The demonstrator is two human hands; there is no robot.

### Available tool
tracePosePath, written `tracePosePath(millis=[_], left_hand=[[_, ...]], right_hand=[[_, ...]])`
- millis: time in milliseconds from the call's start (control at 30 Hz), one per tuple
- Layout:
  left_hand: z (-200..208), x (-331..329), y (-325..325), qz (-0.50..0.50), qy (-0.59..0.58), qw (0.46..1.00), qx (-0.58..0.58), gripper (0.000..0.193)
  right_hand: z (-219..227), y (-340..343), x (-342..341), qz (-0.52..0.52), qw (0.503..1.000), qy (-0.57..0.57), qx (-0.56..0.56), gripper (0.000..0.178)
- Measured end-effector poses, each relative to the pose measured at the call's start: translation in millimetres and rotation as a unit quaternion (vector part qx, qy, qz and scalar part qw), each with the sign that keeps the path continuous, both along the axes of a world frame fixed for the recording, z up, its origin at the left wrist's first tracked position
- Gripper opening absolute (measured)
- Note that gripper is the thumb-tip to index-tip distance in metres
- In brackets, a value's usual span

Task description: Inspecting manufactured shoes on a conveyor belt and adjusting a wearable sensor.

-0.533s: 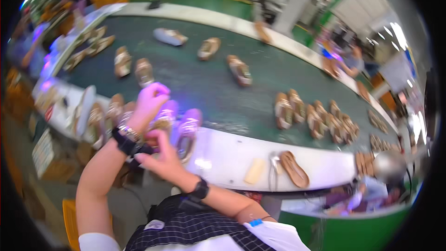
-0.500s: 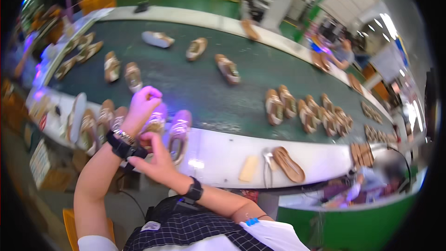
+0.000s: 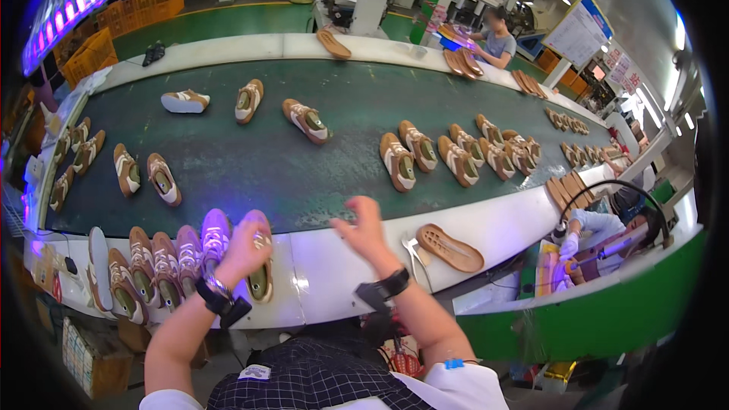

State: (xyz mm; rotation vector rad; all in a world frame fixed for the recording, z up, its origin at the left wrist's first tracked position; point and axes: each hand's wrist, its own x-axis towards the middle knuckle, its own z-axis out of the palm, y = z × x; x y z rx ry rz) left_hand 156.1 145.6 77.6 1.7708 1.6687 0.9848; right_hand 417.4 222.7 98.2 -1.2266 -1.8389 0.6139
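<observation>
Left hand (image 3: pixel 244 247) grips a brown-and-white shoe (image 3: pixel 260 277), fingers wrapped over its top, on the white ledge (image 3: pixel 326 266) at the near edge of the green conveyor belt (image 3: pixel 266 159). Right hand (image 3: pixel 363 229) is open, fingers spread, holding nothing, hovering just above the ledge at 3 o'clock of the held shoe. Row of similar shoes (image 3: pixel 163 258) stands touching side by side at 9 o'clock of the left hand, lit purple. A loose tan sole (image 3: pixel 449 247) lies on the ledge at 3 o'clock of the right hand, with a metal tool (image 3: pixel 411 252) between them.

Judged progress: several shoes already lined up on the ledge, one in hand; many more shoes (image 3: pixel 425 156) remain on the belt at 12 to 2 o'clock, well apart from the hands, so the work looks far from finished.
</observation>
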Motion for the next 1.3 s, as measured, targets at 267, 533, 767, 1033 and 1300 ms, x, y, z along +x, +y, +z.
tracePosePath(millis=[267,533,767,1033,1300], left_hand=[[-28.2,6.1,-19.3,0.102,0.061,0.993,0.012,0.043],[-22.1,37.1,-46.5,0.247,0.080,0.964,-0.053,0.055],[21.7,112.9,66.5,0.169,-0.325,0.914,-0.175,0.054],[-14.6,139.7,95.7,0.098,-0.726,0.650,-0.203,0.056],[13.8,109.1,88.1,0.156,-0.586,0.756,-0.244,0.051]], right_hand=[[-47.3,155.8,125.5,-0.147,0.950,-0.196,-0.191,0.061],[-117.6,276.6,172.6,-0.165,0.936,-0.090,-0.297,0.078],[-102.4,219.7,113.3,-0.024,0.847,0.322,-0.423,0.061],[3.3,156.0,93.5,0.289,0.900,0.161,-0.283,0.055],[-107.8,361.6,272.3,-0.078,0.928,0.127,-0.340,0.049]])
